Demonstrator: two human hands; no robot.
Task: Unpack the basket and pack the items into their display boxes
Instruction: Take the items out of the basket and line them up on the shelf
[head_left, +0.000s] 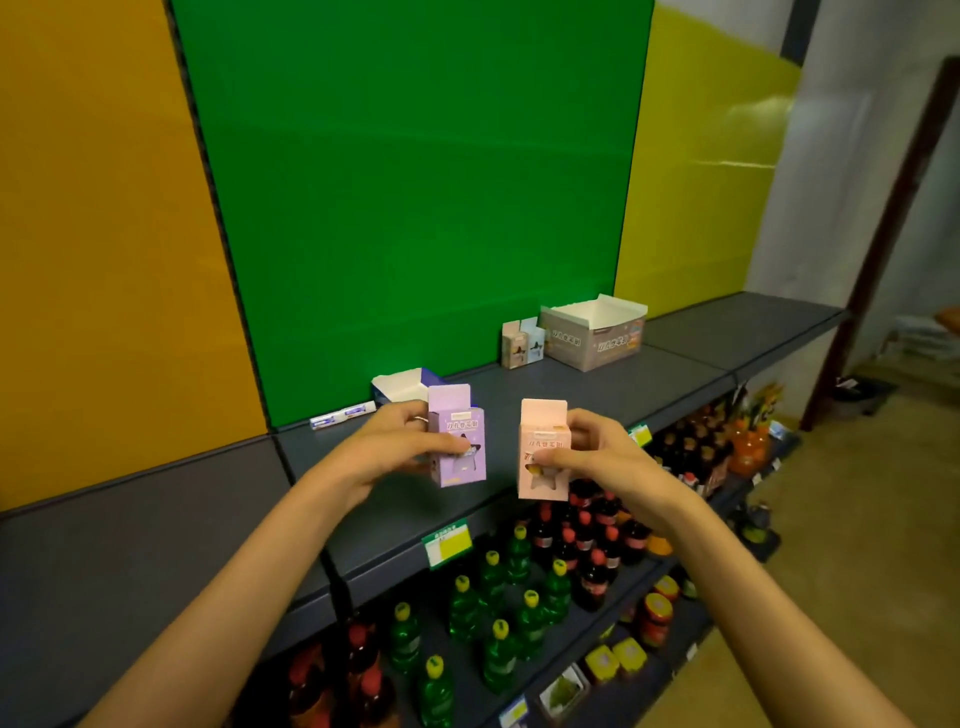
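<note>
The purple carton (458, 436) is pinched upright in the left hand (395, 449), thumb across its front; at its three o'clock, apart from it, the pink carton (544, 451) is pinched the same way in the right hand (597, 457). Both are held over the front of the grey shelf (156, 519), top flaps raised.

The large grey display box (595, 335) stands open at about one o'clock, farther back on the shelf — likely their destination. To pack well, I'd carry one carton at a time, keep it upright with its printed face forward, and lower it into a corner of the box so later ones stack tidily beside it.

Two small cartons (522, 343) stand just left of that box. An open white-and-blue box (402, 387) sits at eleven o'clock, partly hidden behind the purple carton. No basket is in view, the display box's inside can't be seen — and the carton print is too blurred to read.
</note>
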